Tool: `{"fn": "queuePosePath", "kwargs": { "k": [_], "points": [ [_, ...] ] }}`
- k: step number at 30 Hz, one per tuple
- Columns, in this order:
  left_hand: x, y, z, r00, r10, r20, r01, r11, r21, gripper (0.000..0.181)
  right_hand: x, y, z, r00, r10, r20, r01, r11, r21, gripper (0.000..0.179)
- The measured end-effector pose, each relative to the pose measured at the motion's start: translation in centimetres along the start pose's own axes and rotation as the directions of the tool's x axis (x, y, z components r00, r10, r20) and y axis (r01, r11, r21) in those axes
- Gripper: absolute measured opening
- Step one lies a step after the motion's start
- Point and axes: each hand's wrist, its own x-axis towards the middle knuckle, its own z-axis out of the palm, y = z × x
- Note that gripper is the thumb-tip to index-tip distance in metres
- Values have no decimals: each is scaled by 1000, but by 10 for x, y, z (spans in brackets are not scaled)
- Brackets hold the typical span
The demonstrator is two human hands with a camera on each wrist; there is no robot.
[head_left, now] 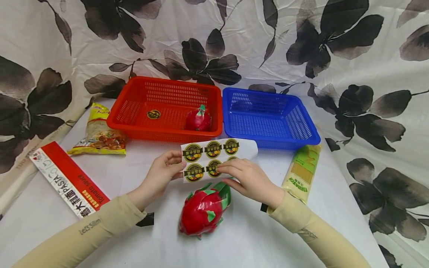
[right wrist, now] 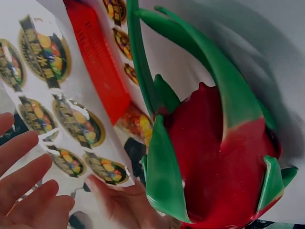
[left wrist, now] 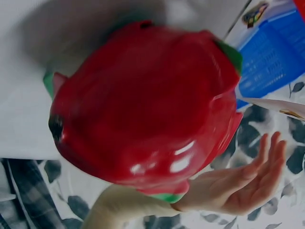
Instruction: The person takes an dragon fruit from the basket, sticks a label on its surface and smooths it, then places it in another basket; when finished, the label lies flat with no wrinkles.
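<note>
Apparently, a sticker sheet [head_left: 218, 158] is being pinched at its near-left edge by the left hand [head_left: 158, 175], thumb in front and fingers behind, presumably so that its printed face is being turned toward the head view and steadied. The fingers of the right hand [head_left: 249, 180] are being held extended and slightly spread over its lower right part, nothing visibly pinched between them; whether the sheet is being touched by them cannot be told. Just below both sets of fingertips, a large dragon fruit [head_left: 202, 212] is being supported by the table [head_left: 167, 249], perhaps placed there to be within easy reach. Beyond the fingers, a red basket [head_left: 161, 134] and a blue basket [head_left: 273, 140] are being set side by side, likely to leave the working space free; a smaller dragon fruit [head_left: 197, 121] is being contained by the red one. On the sheet, dark round stickers [head_left: 192, 152] are being shown in rows, gold-rimmed, crossed by lettered banners and brightened by coloured fruit. Glossy red skin is being displayed by the large fruit, its long green leaves [head_left: 223, 193] being directed toward the right fingers.
</note>
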Motion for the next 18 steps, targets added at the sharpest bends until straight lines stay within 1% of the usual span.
{"fn": "queuePosePath", "kwargs": {
  "k": [6,10,15,18],
  "points": [
    [-2,2,8,1000,7,22,-7,1000,-10,34,11,-2,1,998,-26,-51,26,1000,-15,31],
    [-4,3,13,999,22,41,-21,1000,-18,34,18,-3,1,996,-21,-81,19,999,-28,30],
    [-6,3,18,997,31,71,-29,999,-26,35,24,-4,3,996,-18,-84,15,999,-42,29],
    [-7,4,20,996,30,85,-28,999,-16,36,26,-5,5,996,-28,-81,24,998,-54,30]
  ]
}}
